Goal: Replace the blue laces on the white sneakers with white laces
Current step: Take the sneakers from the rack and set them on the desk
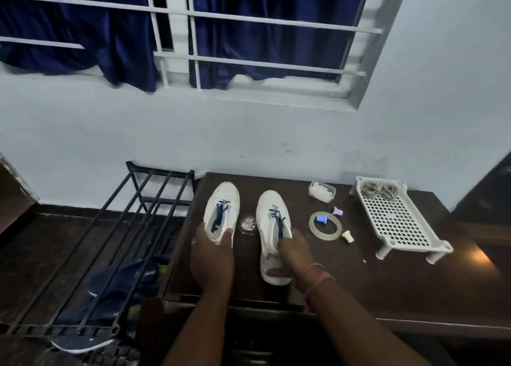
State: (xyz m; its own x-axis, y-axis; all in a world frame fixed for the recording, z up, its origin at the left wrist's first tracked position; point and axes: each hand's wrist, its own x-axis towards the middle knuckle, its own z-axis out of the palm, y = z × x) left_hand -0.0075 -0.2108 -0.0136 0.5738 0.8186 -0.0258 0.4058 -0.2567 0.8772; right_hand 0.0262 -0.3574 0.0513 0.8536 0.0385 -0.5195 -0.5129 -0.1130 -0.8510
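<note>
Two white sneakers with blue laces stand side by side on a dark wooden table point(359, 280), toes pointing to the wall. My left hand point(211, 257) grips the heel end of the left sneaker point(224, 199). On the right sneaker point(272, 213), my right hand point(296, 255) grips the collar, fingers curled at its opening by the blue lace point(278, 219). Coiled pale laces point(380, 190) lie on a white perforated plastic rack point(392, 222) at the right.
A tape roll point(324, 225), small coloured caps point(338, 210) and a clear lidded box point(322, 191) sit right of the sneakers. A black metal shoe rack point(116, 241) with dark blue shoes stands left of the table. A wall and barred window rise behind.
</note>
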